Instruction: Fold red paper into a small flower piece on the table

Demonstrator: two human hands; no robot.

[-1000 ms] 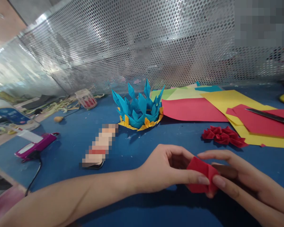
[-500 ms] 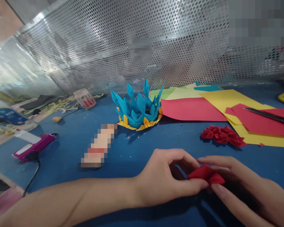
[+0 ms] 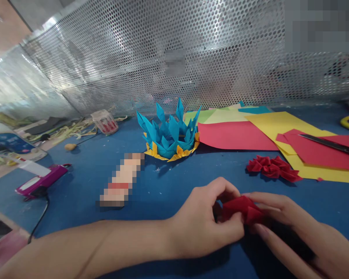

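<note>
While both hands pinch red folded paper (image 3: 242,208), left hand (image 3: 209,221), right hand (image 3: 291,224), clear box (image 3: 105,121) of red bits beyond

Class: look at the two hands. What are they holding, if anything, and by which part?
Both hands, left hand and right hand, pinch a small folded red paper piece by its opposite side edges.

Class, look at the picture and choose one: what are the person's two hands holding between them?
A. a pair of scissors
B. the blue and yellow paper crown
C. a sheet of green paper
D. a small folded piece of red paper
D: the left hand and right hand both pinch a small folded piece of red paper just above the blue table.
</note>
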